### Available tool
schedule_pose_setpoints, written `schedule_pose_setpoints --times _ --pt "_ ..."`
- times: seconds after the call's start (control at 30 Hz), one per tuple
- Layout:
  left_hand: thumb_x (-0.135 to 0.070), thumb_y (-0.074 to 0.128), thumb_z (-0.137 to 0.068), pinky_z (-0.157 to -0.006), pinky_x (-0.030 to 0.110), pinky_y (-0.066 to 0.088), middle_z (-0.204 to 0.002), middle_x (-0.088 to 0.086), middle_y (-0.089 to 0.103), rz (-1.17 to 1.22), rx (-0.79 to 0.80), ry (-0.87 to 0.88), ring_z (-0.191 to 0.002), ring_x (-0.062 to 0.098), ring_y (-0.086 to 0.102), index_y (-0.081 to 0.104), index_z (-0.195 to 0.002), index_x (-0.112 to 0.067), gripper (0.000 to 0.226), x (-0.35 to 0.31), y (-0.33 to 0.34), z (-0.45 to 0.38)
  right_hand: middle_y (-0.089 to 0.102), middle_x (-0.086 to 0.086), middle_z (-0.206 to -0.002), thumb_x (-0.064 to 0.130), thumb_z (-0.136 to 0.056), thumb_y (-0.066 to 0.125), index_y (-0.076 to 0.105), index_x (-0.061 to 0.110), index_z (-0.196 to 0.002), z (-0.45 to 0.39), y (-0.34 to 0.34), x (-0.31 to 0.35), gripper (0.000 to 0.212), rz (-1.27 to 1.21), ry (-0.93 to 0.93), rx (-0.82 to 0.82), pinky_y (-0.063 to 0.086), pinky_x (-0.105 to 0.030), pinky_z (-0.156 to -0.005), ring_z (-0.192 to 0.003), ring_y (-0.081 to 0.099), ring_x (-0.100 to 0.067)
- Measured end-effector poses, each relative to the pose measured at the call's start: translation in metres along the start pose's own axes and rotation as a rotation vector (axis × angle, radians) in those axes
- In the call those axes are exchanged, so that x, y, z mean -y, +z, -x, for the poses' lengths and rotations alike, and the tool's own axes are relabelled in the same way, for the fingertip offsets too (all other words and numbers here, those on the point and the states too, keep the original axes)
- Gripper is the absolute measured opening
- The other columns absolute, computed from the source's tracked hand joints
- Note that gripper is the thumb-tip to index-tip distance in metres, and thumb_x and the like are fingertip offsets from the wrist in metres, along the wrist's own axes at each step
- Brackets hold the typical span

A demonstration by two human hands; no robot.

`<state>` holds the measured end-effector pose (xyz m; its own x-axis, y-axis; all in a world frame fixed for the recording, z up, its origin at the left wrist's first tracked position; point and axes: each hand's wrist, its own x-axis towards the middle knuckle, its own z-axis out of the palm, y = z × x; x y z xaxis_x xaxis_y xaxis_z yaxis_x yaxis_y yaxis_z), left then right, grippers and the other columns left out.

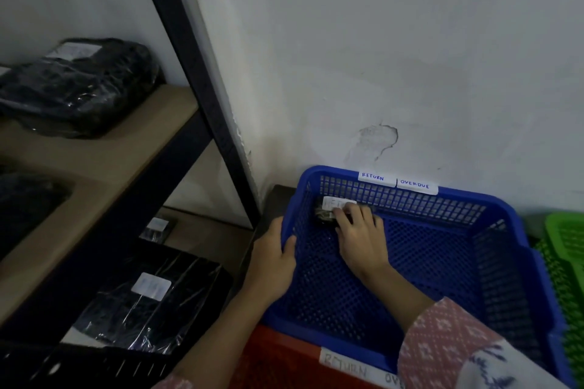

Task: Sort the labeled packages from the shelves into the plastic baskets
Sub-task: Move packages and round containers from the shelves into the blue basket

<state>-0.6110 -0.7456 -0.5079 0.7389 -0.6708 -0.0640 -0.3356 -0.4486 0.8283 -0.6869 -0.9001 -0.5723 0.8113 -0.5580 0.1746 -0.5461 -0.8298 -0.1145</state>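
A person's right hand [360, 235] reaches into the blue basket [512, 221], fingers resting on a small dark package with a white label [328, 210] at the far left corner; whether it grips or merely presses the package I cannot tell. The left hand [275, 254] clasps the basket's left rim, seemingly to steady it. The rim bears tags reading RETURN and OVERDUE [398, 181]. More labelled black packages [148, 297] wait on the shelves [104, 151] to the left.

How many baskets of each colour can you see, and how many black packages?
Blue basket: 1
Green basket: 1
Red basket: 1
Black packages on the shelves: 4
Small package in the blue basket: 1
Total: 8
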Motion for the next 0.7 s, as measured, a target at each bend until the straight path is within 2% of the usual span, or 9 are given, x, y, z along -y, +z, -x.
schedule_pose_setpoints --times 0.07,0.13,0.2,0.37,0.47,0.5,0.6,0.63,0.7 --pt "-0.014 0.043 -0.097 -0.066 0.006 0.042 -0.1 -0.005 0.059 -0.011 0.01 -0.004 -0.086 0.007 0.056 0.049 -0.123 -0.019 0.026 -0.003 -0.002 0.001 0.061 -0.009 -0.108 0.013 -0.068 0.079 0.064 0.012 -0.109 -0.001 -0.013 0.002 0.044 -0.019 0.014 0.058 0.048 -0.041 -0.076 -0.095 0.059 -0.031" --pt "-0.016 0.045 -0.097 -0.067 0.009 0.041 -0.102 -0.002 0.06 -0.024 0.049 -0.029 -0.085 0.008 0.056 0.048 -0.122 -0.018 0.026 -0.006 -0.006 0.001 0.049 -0.008 -0.129 0.022 -0.087 0.06 0.05 0.013 -0.129 -0.002 -0.031 0.004 0.043 -0.059 -0.002 0.124 0.038 -0.044 -0.096 -0.119 0.046 -0.03" --pt "-0.02 0.049 -0.095 -0.075 0.022 0.045 -0.107 0.002 0.061 -0.048 0.114 -0.052 -0.089 0.012 0.057 0.047 -0.122 -0.019 0.027 -0.011 -0.012 0.002 0.04 -0.006 -0.138 0.029 -0.094 0.047 0.038 0.014 -0.137 0.0 -0.051 0.007 0.047 -0.068 -0.026 0.13 0.03 -0.042 -0.104 -0.128 0.037 -0.026" --pt "-0.04 0.061 -0.083 -0.087 0.037 0.049 -0.109 0.001 0.058 -0.107 0.252 -0.056 -0.097 0.017 0.057 0.049 -0.11 -0.02 0.036 -0.037 -0.042 0.017 0.036 -0.003 -0.145 0.032 -0.095 0.044 0.033 0.014 -0.14 0.015 -0.115 0.024 0.049 -0.057 -0.082 0.106 0.023 -0.039 -0.111 -0.134 0.033 -0.023" --pt "-0.065 0.058 -0.063 -0.092 0.043 0.049 -0.12 -0.001 0.055 -0.18 0.261 0.023 -0.105 0.017 0.056 0.048 -0.117 -0.025 0.068 -0.053 -0.068 0.039 0.034 -0.004 -0.148 0.033 -0.096 0.044 0.033 0.013 -0.14 0.037 -0.155 0.04 0.05 -0.064 -0.071 0.105 0.021 -0.038 -0.113 -0.137 0.03 -0.023" --pt "-0.067 0.057 -0.06 -0.093 0.042 0.048 -0.123 -0.003 0.053 -0.202 0.255 0.048 -0.107 0.017 0.056 0.047 -0.119 -0.027 0.072 -0.059 -0.079 0.05 0.033 -0.004 -0.149 0.034 -0.096 0.043 0.032 0.013 -0.14 0.046 -0.169 0.046 0.05 -0.065 -0.065 0.108 0.02 -0.038 -0.113 -0.137 0.029 -0.023" --pt "-0.054 0.061 -0.075 -0.093 0.038 0.045 -0.121 -0.002 0.048 -0.301 0.243 0.142 -0.108 0.017 0.052 0.046 -0.116 -0.022 0.054 -0.085 -0.118 0.1 0.027 -0.003 -0.153 0.038 -0.097 0.04 0.027 0.013 -0.144 0.08 -0.211 0.07 0.055 -0.05 -0.054 0.075 0.019 -0.038 -0.115 -0.139 0.026 -0.021" --pt "-0.051 0.061 -0.079 -0.095 0.036 0.043 -0.124 0.0 0.046 -0.341 0.245 0.181 -0.112 0.018 0.049 0.044 -0.119 -0.019 0.053 -0.09 -0.131 0.117 0.026 -0.003 -0.154 0.038 -0.097 0.039 0.025 0.013 -0.145 0.093 -0.224 0.079 0.056 -0.044 -0.051 0.057 0.019 -0.038 -0.115 -0.14 0.025 -0.021" --pt "-0.051 0.058 -0.083 -0.101 0.033 0.035 -0.138 0.004 0.038 -0.422 0.232 0.267 -0.127 0.021 0.04 0.035 -0.133 -0.014 0.067 -0.096 -0.157 0.149 0.025 -0.004 -0.154 0.04 -0.098 0.038 0.025 0.014 -0.146 0.119 -0.249 0.101 0.056 -0.031 -0.052 0.023 0.019 -0.038 -0.116 -0.141 0.025 -0.021"
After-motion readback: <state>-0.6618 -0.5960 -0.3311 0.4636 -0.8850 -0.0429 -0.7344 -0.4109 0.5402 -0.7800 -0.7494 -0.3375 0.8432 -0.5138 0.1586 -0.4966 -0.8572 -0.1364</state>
